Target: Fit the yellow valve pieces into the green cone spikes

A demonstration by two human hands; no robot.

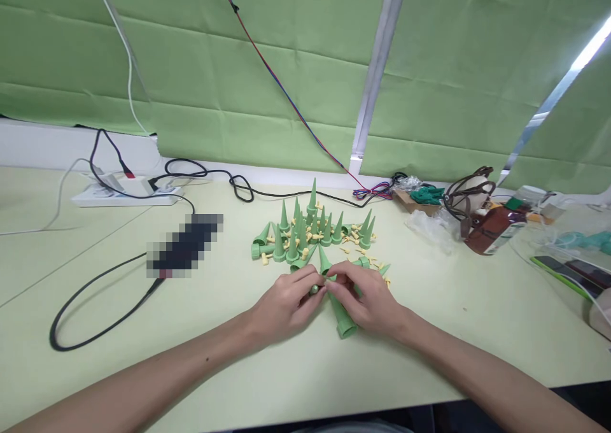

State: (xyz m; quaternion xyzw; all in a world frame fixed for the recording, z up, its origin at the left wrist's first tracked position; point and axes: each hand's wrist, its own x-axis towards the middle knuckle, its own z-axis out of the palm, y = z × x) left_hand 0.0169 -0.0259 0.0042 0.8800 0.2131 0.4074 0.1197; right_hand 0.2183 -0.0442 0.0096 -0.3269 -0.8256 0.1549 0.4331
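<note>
In the head view my left hand [293, 298] is closed in front of the pile, fingers curled round a small green plastic piece [314, 289] whose rounded end shows. My right hand [365, 293] meets it, thumb and forefinger pinched at the left fingertips; what sits in that pinch is too small and hidden to name. Below the right fingers a hollow green plastic spike [344, 323] lies with its open end towards me. Just beyond both hands stand several pointed green spikes [279, 245], some lying on their sides, with small yellow plastic fittings [305, 253] scattered among them.
A power strip [128, 194] with black cables and a blurred-out dark object [184, 247] are at left. On the right are a brown bottle [496, 226], glasses [470, 188], clear plastic wrap [432, 228] and phones [573, 274]. A green curtain hangs behind the table [214, 376].
</note>
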